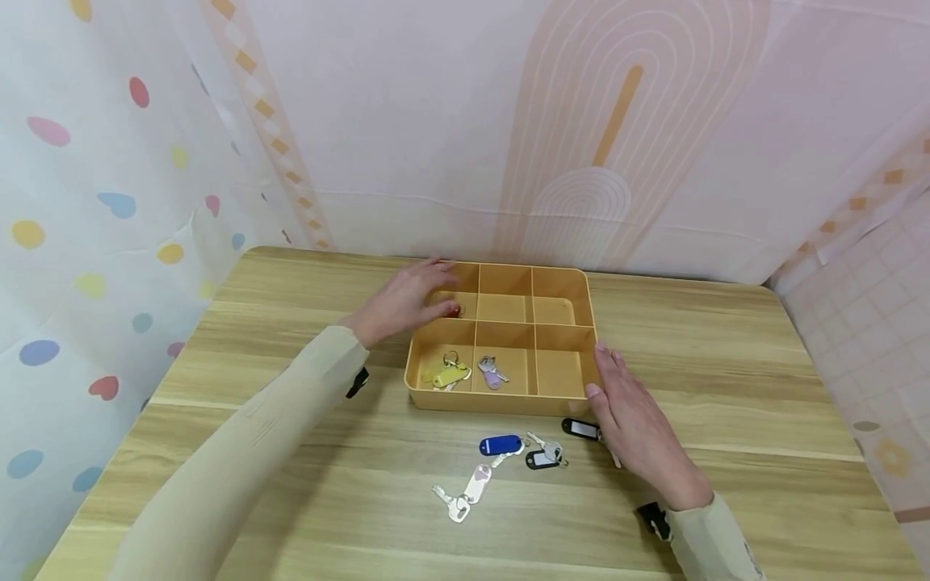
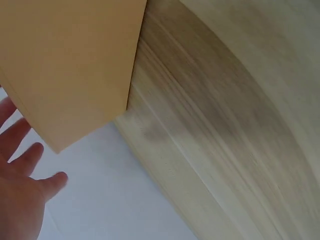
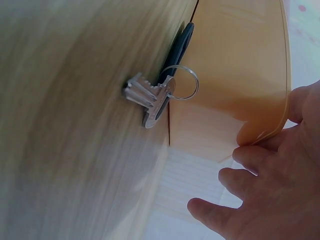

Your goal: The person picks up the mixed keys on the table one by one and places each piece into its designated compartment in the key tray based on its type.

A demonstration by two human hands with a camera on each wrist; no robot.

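Note:
My left hand (image 1: 407,300) reaches over the back left compartment of a yellow-orange divided tray (image 1: 501,403), its fingers loosely spread. Just below the thumb, a red key tag (image 1: 454,311) shows inside that compartment, partly covered by the hand. In the left wrist view the same hand (image 2: 22,185) has its fingers apart around the tray's corner. On the other side, my right hand (image 1: 639,420) rests its straight fingers against the tray's right wall and front corner. Close below it lies a black-tagged key (image 1: 581,428), seen in the right wrist view as silver keys (image 3: 152,97) on a ring.
Yellow-tagged keys (image 1: 452,374) lie in the front left compartment and a purple-tagged key (image 1: 492,374) in the front middle one. Before the tray are a blue tag (image 1: 501,445), another black tag (image 1: 543,459) and a pale pink tag (image 1: 478,484), with keys. A patterned curtain (image 1: 407,121) hangs behind the table.

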